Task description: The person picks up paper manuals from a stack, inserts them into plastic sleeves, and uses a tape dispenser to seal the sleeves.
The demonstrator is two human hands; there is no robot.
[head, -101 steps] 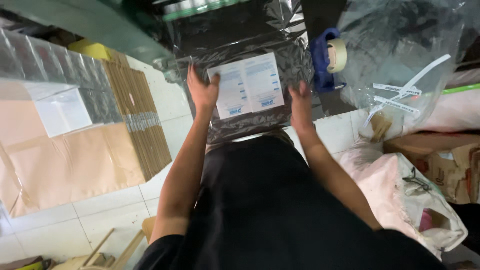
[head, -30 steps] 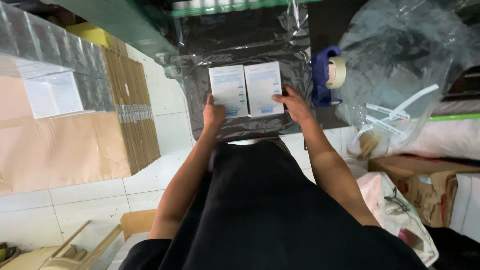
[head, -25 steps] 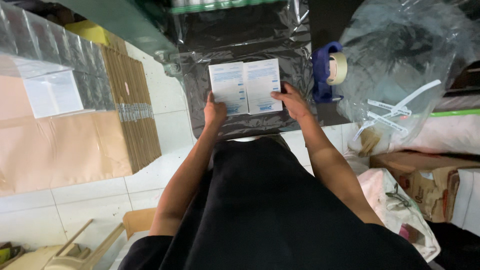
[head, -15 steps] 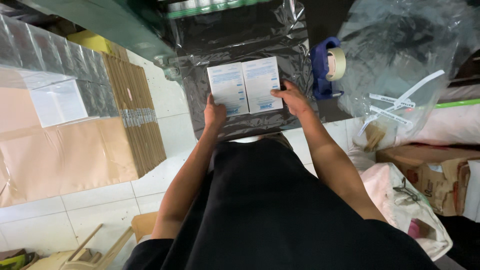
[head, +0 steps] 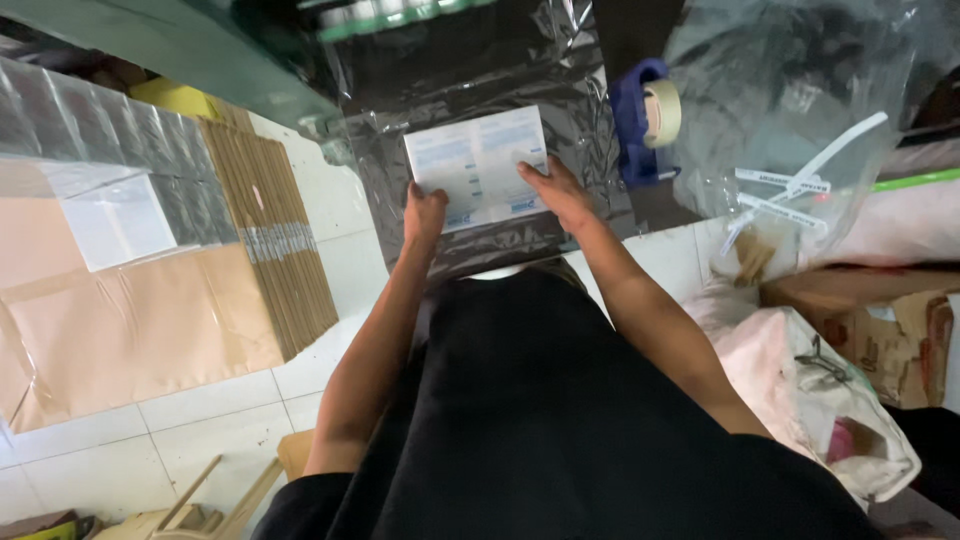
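My left hand (head: 425,212) gripped the white boxes' (head: 478,167) 9 o'clock edge while my right hand (head: 556,190) pressed flat on top, open, on the clear wrap (head: 480,70) over the desk. Best bet, I figured: keep both flush so the film folds tight. Their long axis ran 9-to-3, tilted slightly up toward 3, with the tape dispenser (head: 645,120) at 3 o'clock.

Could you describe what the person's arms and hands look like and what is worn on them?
Both forearms are bare, and the left hand and right hand wear no gloves. No watch or rings show. Short black sleeves begin near the upper arms, matching the black garment.
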